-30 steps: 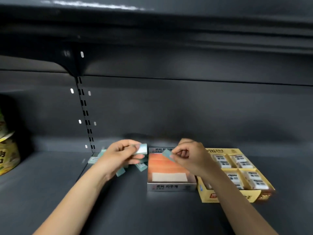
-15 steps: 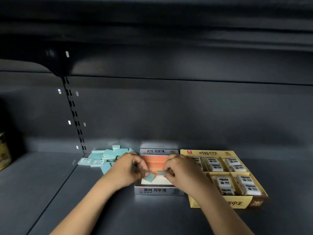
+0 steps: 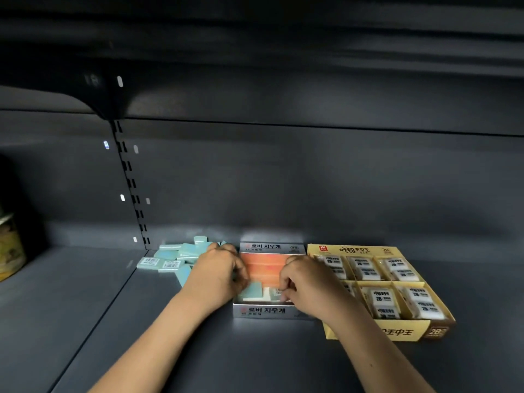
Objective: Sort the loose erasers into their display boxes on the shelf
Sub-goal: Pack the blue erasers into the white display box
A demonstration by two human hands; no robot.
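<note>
I see two pale green erasers lying at the front of the silver display box, which sits mid-shelf; my left hand curls over one, grip unclear; my right hand pinches something I cannot make out; the loose pile lies near the back edge, the yellow box touches on the right; bare shelf opens leftward; motion blur softens the fingers.

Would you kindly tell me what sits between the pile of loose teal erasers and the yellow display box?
In the head view, the silver display box sits there, both hands working inside it.
</note>
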